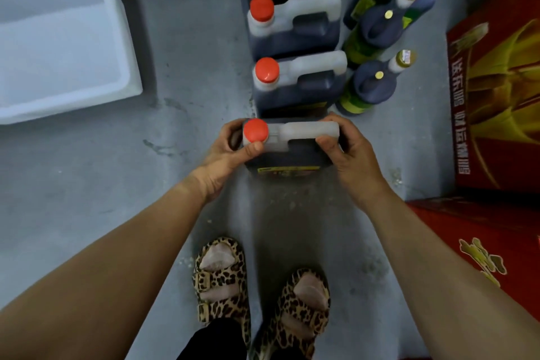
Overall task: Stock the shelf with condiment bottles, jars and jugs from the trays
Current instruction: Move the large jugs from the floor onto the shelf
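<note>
We saw the left hand (230, 149) and right hand (344, 149) each with its grip clasped on the nearest jug (292, 152), standing on the floor (190, 67). Beyond it stood three more red-capped jugs (295, 82), with bottles (377, 79) right.

My bare forearms, no sleeves, left hand (230, 152) and right hand (347, 152) w/o rings or gloves, leopard-print buckle sandals (222, 280) bottom centre, sheer socks, black trouser hem (216, 339).
</note>
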`<state>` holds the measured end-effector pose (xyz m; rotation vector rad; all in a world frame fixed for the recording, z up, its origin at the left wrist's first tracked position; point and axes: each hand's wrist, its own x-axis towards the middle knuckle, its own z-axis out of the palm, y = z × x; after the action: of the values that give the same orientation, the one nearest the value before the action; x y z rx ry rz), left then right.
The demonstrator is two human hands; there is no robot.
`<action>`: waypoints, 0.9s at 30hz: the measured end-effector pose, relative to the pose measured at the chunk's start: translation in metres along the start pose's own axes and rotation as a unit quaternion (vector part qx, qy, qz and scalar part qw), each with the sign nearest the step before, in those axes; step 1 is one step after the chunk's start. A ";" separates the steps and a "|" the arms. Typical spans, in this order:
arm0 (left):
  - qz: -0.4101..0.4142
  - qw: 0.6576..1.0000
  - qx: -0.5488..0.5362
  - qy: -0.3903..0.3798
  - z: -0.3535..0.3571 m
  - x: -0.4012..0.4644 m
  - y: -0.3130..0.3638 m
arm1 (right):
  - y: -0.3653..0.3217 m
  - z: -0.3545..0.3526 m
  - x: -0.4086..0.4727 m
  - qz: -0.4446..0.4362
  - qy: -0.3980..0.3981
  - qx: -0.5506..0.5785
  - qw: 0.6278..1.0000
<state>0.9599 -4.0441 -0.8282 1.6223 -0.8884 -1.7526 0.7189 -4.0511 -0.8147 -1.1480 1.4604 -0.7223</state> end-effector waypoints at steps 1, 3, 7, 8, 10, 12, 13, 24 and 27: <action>-0.009 1.000 -0.012 0.006 0.003 -0.001 0.005 | -0.004 0.001 0.001 0.015 0.009 0.005 1.000; -0.040 0.999 -0.024 0.018 0.006 -0.009 0.010 | -0.011 0.002 -0.006 0.050 0.018 0.014 0.999; -0.132 0.991 0.004 0.038 0.013 -0.047 0.018 | -0.026 -0.001 -0.043 0.106 0.027 -0.020 0.994; -0.153 0.987 0.004 0.043 0.016 -0.061 0.023 | -0.032 -0.002 -0.054 0.121 0.032 -0.037 0.992; -0.194 0.980 0.002 0.046 0.022 -0.090 0.040 | -0.053 -0.007 -0.077 0.148 0.039 -0.066 0.986; -0.230 0.972 0.015 0.038 0.026 -0.119 0.061 | -0.080 -0.013 -0.099 0.162 0.037 -0.094 0.982; -0.245 0.969 0.021 0.032 0.028 -0.133 0.075 | -0.097 -0.018 -0.109 0.168 0.036 -0.107 0.979; -0.218 0.972 0.083 -0.038 0.023 -0.246 0.310 | -0.328 -0.065 -0.165 0.163 0.076 -0.122 0.976; -0.175 0.979 0.092 -0.054 0.015 -0.269 0.395 | -0.409 -0.080 -0.164 0.127 0.091 -0.153 0.976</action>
<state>0.9604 -4.0698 -0.3508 1.9105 -0.8776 -2.0649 0.7402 -4.0537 -0.3674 -1.1159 1.8844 -0.4413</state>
